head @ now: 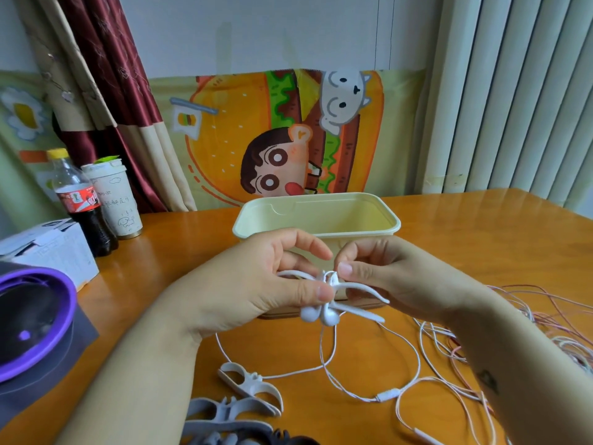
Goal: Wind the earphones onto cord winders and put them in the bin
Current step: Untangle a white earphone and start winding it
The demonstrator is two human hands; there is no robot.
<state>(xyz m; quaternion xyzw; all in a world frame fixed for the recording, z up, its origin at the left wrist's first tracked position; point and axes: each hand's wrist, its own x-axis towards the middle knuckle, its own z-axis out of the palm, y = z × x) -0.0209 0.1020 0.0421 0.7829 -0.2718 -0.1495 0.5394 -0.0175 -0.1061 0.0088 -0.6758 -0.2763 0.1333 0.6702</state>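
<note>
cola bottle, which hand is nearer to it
Left. The left hand is right of the cola bottle, in front of the bin; the right hand is farther right. Both grip the cord winder.

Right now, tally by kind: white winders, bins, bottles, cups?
White winders: 2, one held, one lying loose
Bins: 1
Bottles: 1
Cups: 1
Total: 5
</note>
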